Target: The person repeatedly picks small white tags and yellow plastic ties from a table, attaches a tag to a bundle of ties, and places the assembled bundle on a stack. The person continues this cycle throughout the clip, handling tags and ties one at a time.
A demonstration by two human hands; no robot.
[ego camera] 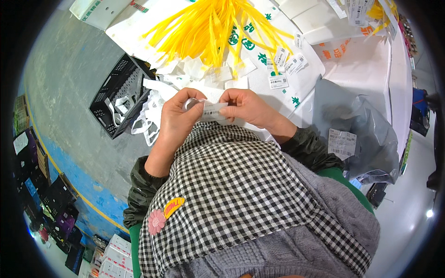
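Observation:
Between my two hands is a white printed label (pixel 212 112), in front of the checked apron. My left hand (pixel 184 114) grips the label's left end between thumb and fingers, close to a roll or loop of white strip. My right hand (pixel 243 106) pinches its right end with thumb and forefinger. White backing strip (pixel 147 116) hangs in curls beside my left hand. Beyond my hands a bundle of yellow ribbons (pixel 208 31) lies fanned out on a white foam box (pixel 299 81), with white labels at many ribbon ends. Loose printed labels (pixel 278 82) lie at its right.
A black plastic crate (pixel 116 93) with white strip scraps stands at the left. A grey plastic bag (pixel 351 118) bearing a label lies at the right, against a white foam box (pixel 365 69). More labels and yellow ribbons hang at the upper right. Cartons (pixel 116 255) stand at the lower left.

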